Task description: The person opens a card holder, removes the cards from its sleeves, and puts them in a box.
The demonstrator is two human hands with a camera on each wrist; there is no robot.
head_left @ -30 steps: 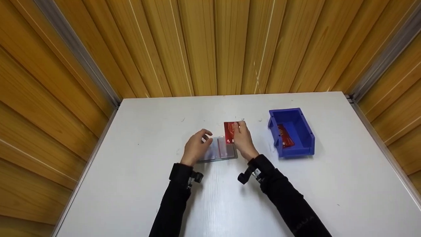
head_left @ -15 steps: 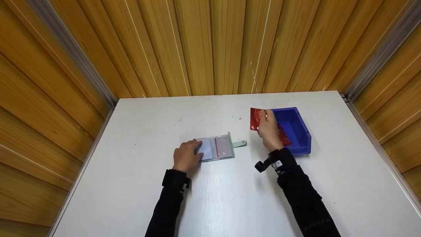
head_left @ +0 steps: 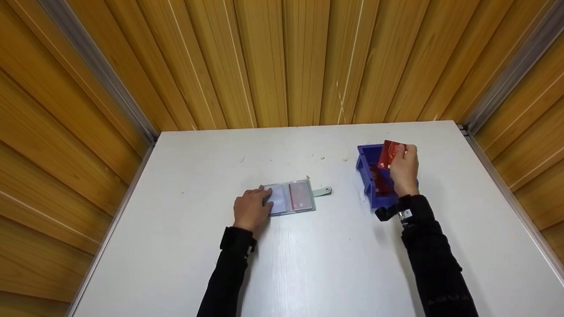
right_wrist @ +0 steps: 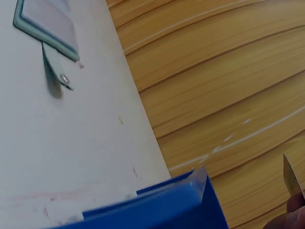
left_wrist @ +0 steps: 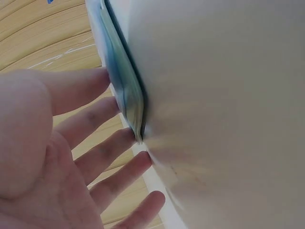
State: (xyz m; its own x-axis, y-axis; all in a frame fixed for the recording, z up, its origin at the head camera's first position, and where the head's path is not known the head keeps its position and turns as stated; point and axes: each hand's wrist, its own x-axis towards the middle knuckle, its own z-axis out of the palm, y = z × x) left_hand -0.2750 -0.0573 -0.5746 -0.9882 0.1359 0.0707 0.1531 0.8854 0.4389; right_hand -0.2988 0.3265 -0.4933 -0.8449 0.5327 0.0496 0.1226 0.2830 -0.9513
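Observation:
My left hand [head_left: 251,209] rests with extended fingers on the left part of an open card holder [head_left: 302,196] with clear plastic pockets and a pale green cover. In the left wrist view, the thumb and fingertips touch the edge of the card holder [left_wrist: 125,81]. A red card [head_left: 387,154] is pinched in my right hand [head_left: 405,171], above the blue bin [head_left: 364,178]. Only the card's thin edge [right_wrist: 290,174] shows in the right wrist view. More red card surface [head_left: 379,180] lies inside the bin, partly hidden by the right hand.
The holder's snap strap [head_left: 322,191] sticks out to its right, towards the bin. All this sits on a white table [head_left: 176,246], backed by a wood-patterned wall [head_left: 264,66] with matching side walls.
My right hand has carried the red card rightward from over the card holder to above the blue bin. The left hand has lowered onto the holder's left side.

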